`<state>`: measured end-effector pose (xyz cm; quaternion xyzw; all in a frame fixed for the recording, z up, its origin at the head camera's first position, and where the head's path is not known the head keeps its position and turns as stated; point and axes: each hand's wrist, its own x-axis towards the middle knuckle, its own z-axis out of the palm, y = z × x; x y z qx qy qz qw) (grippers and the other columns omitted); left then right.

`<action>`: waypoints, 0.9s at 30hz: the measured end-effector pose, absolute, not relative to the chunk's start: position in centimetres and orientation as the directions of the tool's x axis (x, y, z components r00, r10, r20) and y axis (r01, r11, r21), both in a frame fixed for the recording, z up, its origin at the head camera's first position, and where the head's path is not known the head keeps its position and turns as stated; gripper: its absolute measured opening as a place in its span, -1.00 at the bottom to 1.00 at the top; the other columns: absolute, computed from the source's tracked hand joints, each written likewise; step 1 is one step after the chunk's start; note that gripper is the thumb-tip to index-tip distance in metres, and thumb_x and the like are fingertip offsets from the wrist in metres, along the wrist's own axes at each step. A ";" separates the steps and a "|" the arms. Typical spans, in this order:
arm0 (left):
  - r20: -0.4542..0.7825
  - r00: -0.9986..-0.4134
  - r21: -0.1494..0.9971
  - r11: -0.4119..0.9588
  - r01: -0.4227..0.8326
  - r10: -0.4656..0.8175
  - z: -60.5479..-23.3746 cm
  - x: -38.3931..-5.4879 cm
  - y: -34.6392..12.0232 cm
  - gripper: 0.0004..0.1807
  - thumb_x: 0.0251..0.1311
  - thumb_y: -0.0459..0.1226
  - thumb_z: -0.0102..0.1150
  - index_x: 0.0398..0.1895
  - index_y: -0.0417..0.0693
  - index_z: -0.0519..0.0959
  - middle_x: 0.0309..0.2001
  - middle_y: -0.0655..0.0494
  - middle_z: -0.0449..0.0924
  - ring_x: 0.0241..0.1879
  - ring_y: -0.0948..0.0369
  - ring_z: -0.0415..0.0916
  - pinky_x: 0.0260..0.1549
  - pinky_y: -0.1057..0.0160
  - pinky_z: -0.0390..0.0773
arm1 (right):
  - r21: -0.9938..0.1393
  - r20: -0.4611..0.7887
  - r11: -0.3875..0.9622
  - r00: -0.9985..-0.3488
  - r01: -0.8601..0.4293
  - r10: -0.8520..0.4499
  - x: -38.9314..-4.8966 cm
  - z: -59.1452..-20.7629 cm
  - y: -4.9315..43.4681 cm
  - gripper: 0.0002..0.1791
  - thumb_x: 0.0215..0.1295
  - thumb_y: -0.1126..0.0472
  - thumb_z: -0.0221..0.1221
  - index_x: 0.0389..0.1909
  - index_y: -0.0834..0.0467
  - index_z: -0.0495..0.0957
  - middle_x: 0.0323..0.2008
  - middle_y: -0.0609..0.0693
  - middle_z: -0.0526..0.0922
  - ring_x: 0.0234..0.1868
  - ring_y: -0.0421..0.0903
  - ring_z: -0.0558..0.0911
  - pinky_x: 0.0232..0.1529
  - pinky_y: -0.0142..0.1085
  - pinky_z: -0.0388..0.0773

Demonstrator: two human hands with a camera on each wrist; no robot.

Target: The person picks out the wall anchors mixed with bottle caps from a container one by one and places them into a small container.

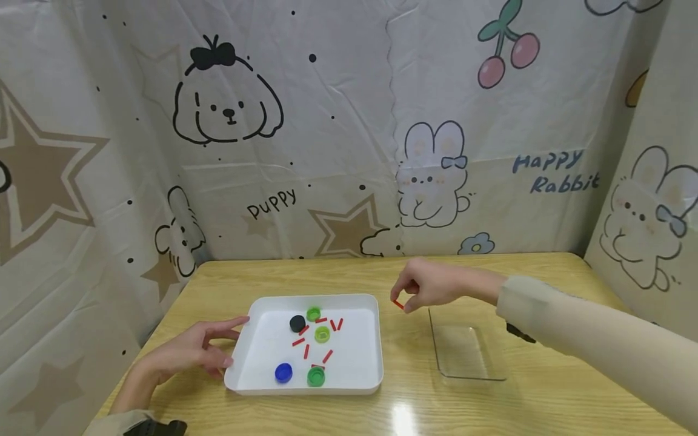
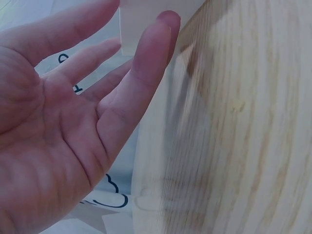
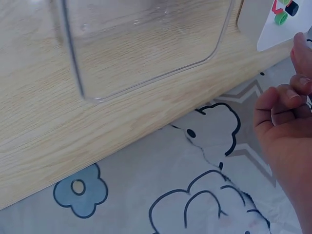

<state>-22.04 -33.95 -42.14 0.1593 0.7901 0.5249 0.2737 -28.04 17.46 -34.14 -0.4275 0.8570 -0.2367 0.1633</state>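
My right hand [image 1: 433,283] pinches a short red stick [image 1: 398,304] between thumb and index finger, above the table right of the white tray [image 1: 360,381]. In the right wrist view, the other fingers of that hand [image 3: 292,109] are curled. Beside the tray's left wall is my left hand [image 1: 191,348], its fairly straight fingers and thumb right at the rim; the left wrist view shows this hand [image 2: 63,126] against the tray's white side. Inside the tray lie several red sticks [image 1: 328,356], a black cap [image 1: 297,324], a blue cap [image 1: 283,373] and several green caps [image 1: 316,376].
A clear, rectangular plastic container [image 1: 471,378] stands on the wooden table [image 1: 414,393] to the right of the tray, below my right forearm. A patterned cloth [image 1: 338,121] hangs behind the table and along its sides.
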 end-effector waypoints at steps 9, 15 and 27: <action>-0.248 -0.798 0.924 0.380 -0.025 0.549 -42.4 -21.8 -33.9 -0.07 0.28 -0.37 0.38 0.66 -0.25 0.12 0.37 -0.44 0.38 -0.13 -0.17 0.70 -0.23 -0.16 0.76 | -0.562 -0.059 0.541 -0.622 -0.626 -0.781 -27.0 -33.8 20.4 -0.76 0.27 0.35 0.45 -0.04 0.20 0.80 -0.67 -0.23 0.13 -0.58 -0.29 0.11 -0.31 -0.34 0.39; -0.248 -0.801 0.919 0.395 -0.016 0.544 -42.4 -21.9 -33.8 -0.06 0.28 -0.34 0.39 0.66 -0.25 0.12 0.37 -0.43 0.40 -0.08 -0.14 0.67 -0.24 -0.14 0.76 | -0.575 -0.037 0.543 -0.644 -0.612 -0.765 -26.3 -34.0 22.2 -0.76 0.26 0.36 0.45 -0.04 0.19 0.80 -0.68 -0.26 0.13 -0.58 -0.30 0.12 -0.29 -0.33 0.41; -0.248 -0.803 0.923 0.385 -0.026 0.542 -42.4 -22.0 -33.9 -0.06 0.28 -0.36 0.38 0.66 -0.24 0.12 0.39 -0.47 0.37 -0.17 -0.14 0.69 -0.32 -0.14 0.76 | -0.588 -0.024 0.563 -0.683 -0.581 -0.730 -24.8 -33.9 24.9 -0.76 0.26 0.29 0.48 -0.05 0.14 0.80 -0.66 -0.26 0.14 -0.57 -0.31 0.13 -0.33 -0.35 0.36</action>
